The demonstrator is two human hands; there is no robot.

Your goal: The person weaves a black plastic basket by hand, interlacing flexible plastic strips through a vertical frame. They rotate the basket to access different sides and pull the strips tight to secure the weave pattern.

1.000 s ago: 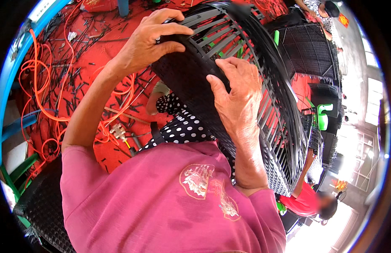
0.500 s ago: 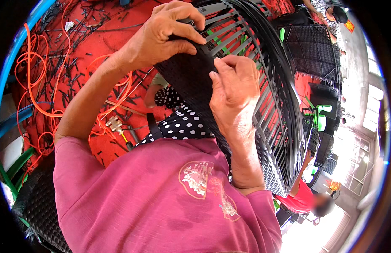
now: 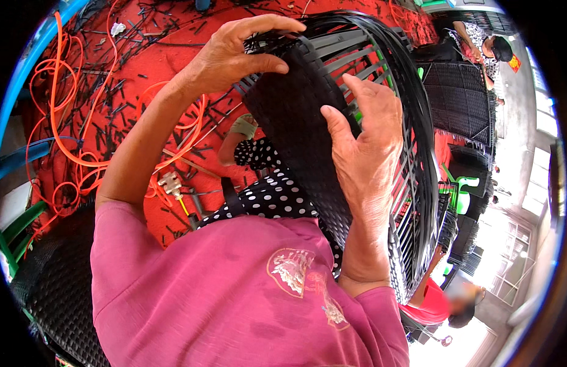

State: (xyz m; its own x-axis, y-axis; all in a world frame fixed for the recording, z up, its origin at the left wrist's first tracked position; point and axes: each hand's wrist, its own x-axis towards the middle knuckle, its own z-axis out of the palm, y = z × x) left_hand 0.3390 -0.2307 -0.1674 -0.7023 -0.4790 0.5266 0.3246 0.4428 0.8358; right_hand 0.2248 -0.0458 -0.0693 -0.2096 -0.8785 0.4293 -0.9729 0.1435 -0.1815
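Note:
A black woven basket frame [image 3: 295, 116] with upright black strips stands tilted on my lap, its woven part facing me. My left hand [image 3: 234, 52] grips the woven panel's upper left edge, fingers curled over the top and thumb pressed on the front. My right hand [image 3: 366, 140] lies on the right side of the weave, fingers spread and bent against the black strips. The rounded rim [image 3: 418, 122] arcs around to the right.
Orange cord [image 3: 63, 147] loops over the red floor [image 3: 161, 61], which is strewn with short black offcuts. A small tool [image 3: 172, 183] lies by my knee. Other black woven pieces [image 3: 458, 98] and another person [image 3: 488, 46] are at the upper right. A black woven seat [image 3: 57, 287] is at the lower left.
My left hand shifted along the top edge of the weave and my right hand opened, spreading its fingers over the panel. The basket sits a little more upright in view.

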